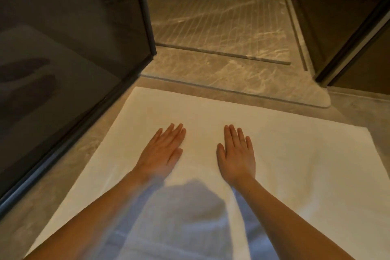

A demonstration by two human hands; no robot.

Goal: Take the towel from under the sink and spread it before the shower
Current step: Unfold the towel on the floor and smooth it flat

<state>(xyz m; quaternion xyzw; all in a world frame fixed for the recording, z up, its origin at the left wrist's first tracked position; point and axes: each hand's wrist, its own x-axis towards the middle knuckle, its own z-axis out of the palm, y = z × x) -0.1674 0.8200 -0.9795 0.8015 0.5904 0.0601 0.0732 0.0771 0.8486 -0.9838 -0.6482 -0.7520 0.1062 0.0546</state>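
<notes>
A white towel (285, 154) lies spread flat on the tiled floor just in front of the shower threshold (211, 78). My left hand (163, 150) rests palm down on the towel's middle, fingers straight and together. A little to the right, my right hand (237, 154) lies flat on the towel the same way. Both forearms reach in from the bottom of the view. A shadow falls on the towel between my arms.
The grooved marble shower floor (221, 19) opens ahead. A dark glass panel (69, 48) stands at the left, its lower edge close to the towel's left side. Another dark door frame (348, 42) stands at the right. Bare floor tile (358, 112) borders the towel on the right.
</notes>
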